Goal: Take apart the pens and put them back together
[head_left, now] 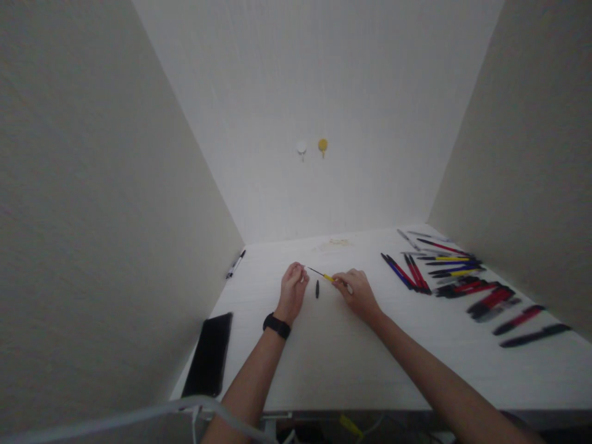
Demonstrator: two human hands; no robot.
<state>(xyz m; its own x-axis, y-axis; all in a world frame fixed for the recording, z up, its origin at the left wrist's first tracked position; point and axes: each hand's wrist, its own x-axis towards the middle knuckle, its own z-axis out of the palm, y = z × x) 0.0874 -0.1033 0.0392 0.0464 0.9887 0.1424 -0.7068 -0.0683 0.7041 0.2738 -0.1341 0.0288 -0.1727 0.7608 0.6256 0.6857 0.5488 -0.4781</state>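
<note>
My right hand (358, 295) pinches a yellow pen barrel (328, 278). A thin dark rod that looks like the ink refill (315, 271) sticks out of it, pointing left toward my other hand. My left hand (292, 283), with a black watch (277, 325) on its wrist, has its thumb and fingers pressed together near the refill's tip. Whatever small thing it may hold is too small to make out. Between the hands, a short black pen part (317, 288) lies on the white table.
Many pens in red, black, blue, yellow and clear (457, 271) lie spread along the right side of the table (351, 364). A lone pen (236, 264) rests by the left wall. A black phone (208, 354) lies at front left. A pale cable (139, 412) crosses the lower left.
</note>
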